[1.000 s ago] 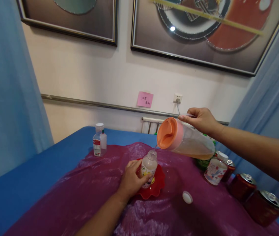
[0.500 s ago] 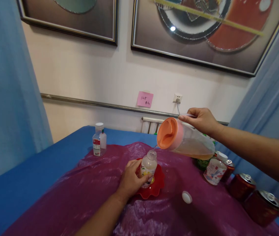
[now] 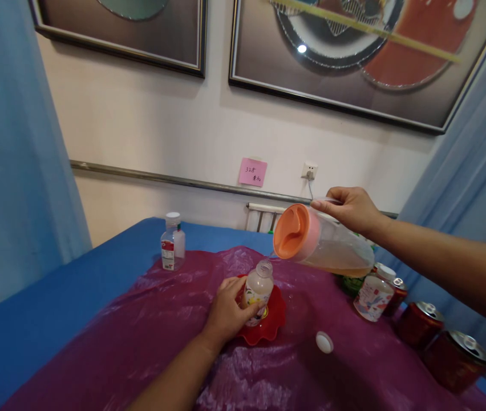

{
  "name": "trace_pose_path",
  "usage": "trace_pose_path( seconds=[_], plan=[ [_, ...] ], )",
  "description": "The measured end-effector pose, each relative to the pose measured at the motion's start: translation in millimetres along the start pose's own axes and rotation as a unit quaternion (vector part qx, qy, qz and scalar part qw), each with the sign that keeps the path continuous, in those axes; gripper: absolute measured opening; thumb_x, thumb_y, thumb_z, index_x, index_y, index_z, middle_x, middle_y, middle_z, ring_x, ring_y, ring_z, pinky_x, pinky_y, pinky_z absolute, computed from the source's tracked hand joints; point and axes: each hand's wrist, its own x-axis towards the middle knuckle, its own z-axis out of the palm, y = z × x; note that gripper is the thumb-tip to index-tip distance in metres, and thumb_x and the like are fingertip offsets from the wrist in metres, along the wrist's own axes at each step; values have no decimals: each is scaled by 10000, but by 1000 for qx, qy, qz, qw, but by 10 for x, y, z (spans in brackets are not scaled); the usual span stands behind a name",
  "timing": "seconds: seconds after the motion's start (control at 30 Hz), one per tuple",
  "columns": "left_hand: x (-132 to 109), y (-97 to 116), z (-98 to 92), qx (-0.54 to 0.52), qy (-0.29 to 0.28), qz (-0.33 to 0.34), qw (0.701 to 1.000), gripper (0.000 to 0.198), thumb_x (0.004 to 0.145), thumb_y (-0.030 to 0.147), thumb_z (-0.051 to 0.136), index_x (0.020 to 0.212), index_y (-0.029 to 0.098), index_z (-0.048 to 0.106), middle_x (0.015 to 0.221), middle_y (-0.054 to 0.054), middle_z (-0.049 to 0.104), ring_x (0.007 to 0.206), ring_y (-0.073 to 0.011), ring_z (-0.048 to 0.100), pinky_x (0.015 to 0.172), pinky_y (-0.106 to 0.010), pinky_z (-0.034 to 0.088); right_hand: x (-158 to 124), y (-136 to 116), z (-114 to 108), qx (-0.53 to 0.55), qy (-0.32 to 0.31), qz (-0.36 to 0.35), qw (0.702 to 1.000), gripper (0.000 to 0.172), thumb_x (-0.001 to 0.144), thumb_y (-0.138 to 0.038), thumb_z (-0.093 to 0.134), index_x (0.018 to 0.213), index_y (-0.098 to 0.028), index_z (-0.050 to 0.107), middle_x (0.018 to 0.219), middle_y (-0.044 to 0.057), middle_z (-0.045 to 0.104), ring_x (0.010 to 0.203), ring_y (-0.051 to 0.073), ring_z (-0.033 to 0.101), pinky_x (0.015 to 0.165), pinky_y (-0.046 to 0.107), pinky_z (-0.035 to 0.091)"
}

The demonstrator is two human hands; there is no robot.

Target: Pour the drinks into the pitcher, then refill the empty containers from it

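Note:
My left hand (image 3: 229,311) is wrapped round a small clear bottle (image 3: 262,282) with a printed floral label. The bottle stands uncapped and upright on a red wavy-edged plate (image 3: 278,308). Up to the right, my right hand (image 3: 349,208) grips the handle of a clear plastic pitcher (image 3: 332,251) with an orange lid (image 3: 291,231). The pitcher is tipped on its side, its spout close over the bottle's mouth. Amber liquid lies along its lower wall, and a thin trickle shows at the spout. A white bottle cap (image 3: 324,342) rests on the purple sheet, right of the plate.
A capped clear bottle (image 3: 173,242) stands at the back left. On the right are another capped bottle (image 3: 373,295), several red cans (image 3: 457,359) and a green item (image 3: 353,284), partly hidden. Purple plastic sheeting (image 3: 140,342) covers the blue table (image 3: 24,291). Blue curtains (image 3: 20,142) hang at both sides.
Both hands, the bottle and the pitcher hold nearly the same positions. The view has shifted very slightly.

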Motion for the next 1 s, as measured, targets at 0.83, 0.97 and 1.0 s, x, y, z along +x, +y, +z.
trace_pose_path(
  seconds=[0.83,0.97,1.0],
  plan=[
    [-6,7,16,-9,10,-8,1000,515,676,356,867,1162,233,746,1119,-91,739,1100,-314,646,991,-458,535,17,6,-1,0,7,-15,1000,730,691,-913,644,544,-247,382,567,-53,292,570,120,273,517,295,235],
    [-7,-3,16,-3,7,-3,1000,512,680,368,868,1159,234,746,1098,-86,744,1098,-315,647,991,-458,535,14,5,-5,0,6,-16,1000,743,677,-937,630,541,-248,386,567,-53,291,569,121,272,520,300,231],
    [-6,-1,15,-3,5,-2,1000,506,684,369,867,1155,232,747,1093,-86,744,1094,-314,647,988,-456,535,12,3,-6,-2,6,-16,1000,749,669,-947,624,540,-248,389,566,-52,292,570,121,273,521,301,231]
  ],
)
